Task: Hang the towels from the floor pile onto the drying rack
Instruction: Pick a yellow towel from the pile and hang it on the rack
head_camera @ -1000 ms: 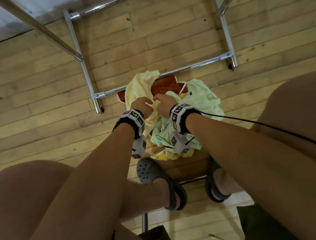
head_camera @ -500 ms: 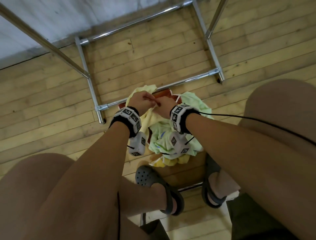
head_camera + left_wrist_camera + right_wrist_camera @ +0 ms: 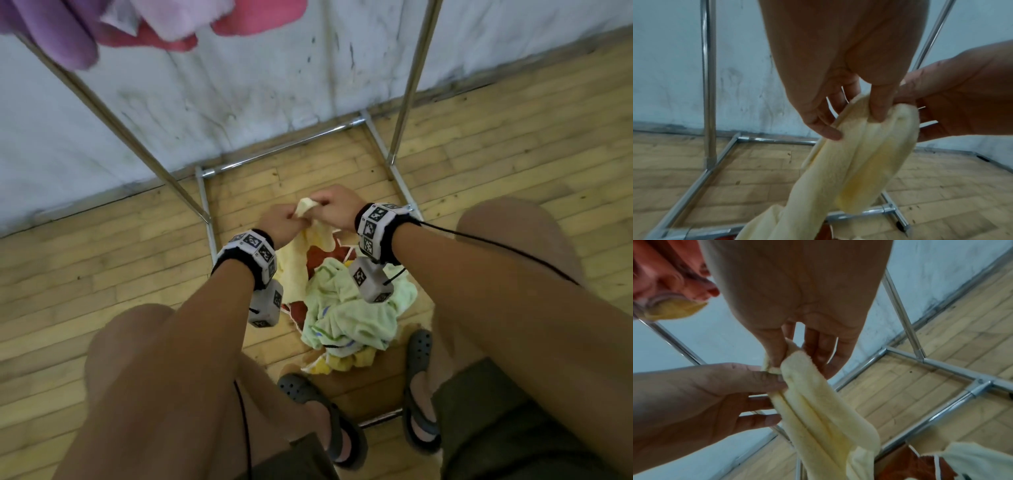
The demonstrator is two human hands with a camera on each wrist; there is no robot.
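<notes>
A pale yellow towel is lifted above the floor pile, its top edge bunched between both hands. My left hand pinches it with thumb and fingers, and my right hand pinches the same edge right beside it. In the left wrist view the yellow towel hangs in long folds from my thumb. The right wrist view shows the yellow towel gripped close to the other hand. The chrome drying rack stands ahead, with pink and purple towels hung on it at the top.
The pile holds a light green towel, a rust-red one and a yellow one. The rack's base bars frame the wooden floor around the pile. A white wall stands behind. My feet in grey clogs flank the pile.
Both hands have risen with the yellow towel, drawing it up off the pile. My view has tilted up, so the wall and hung towels now show.
</notes>
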